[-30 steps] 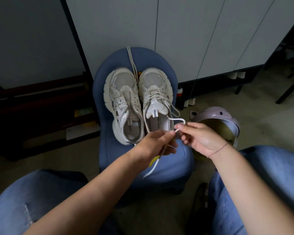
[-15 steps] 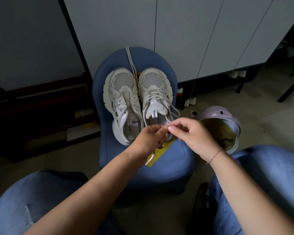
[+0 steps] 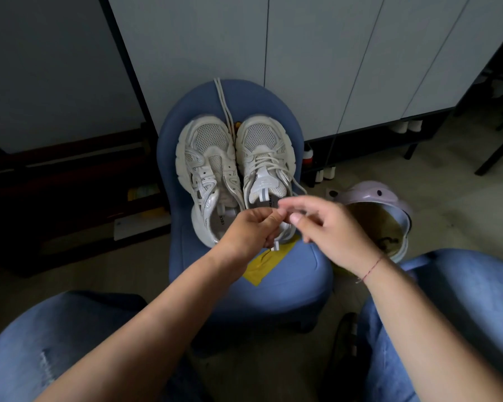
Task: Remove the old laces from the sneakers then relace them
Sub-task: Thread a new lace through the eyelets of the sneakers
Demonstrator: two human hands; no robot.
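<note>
Two white sneakers stand side by side on a blue stool (image 3: 288,285), toes away from me. The left sneaker (image 3: 206,169) has bare eyelets. The right sneaker (image 3: 266,158) is laced, and its lace (image 3: 298,184) loops off the right side towards my hands. My left hand (image 3: 253,227) pinches that lace over the shoe's heel, and a white tip (image 3: 276,245) hangs below its fingers. My right hand (image 3: 331,227) is blurred right beside it, thumb and forefinger at the same lace. A loose lace (image 3: 222,103) lies between the toes and runs over the stool's back edge.
A yellow sheet (image 3: 262,265) lies on the stool under my hands. A lilac plastic tub (image 3: 372,192) sits on the floor to the right. White cabinet doors (image 3: 317,68) stand behind the stool, a dark low shelf (image 3: 70,181) to the left. My knees in jeans frame the bottom.
My right hand came in from the right until both hands meet over the right sneaker's heel. The lace loop held out to the right has shrunk, and only a short tip hangs down.
</note>
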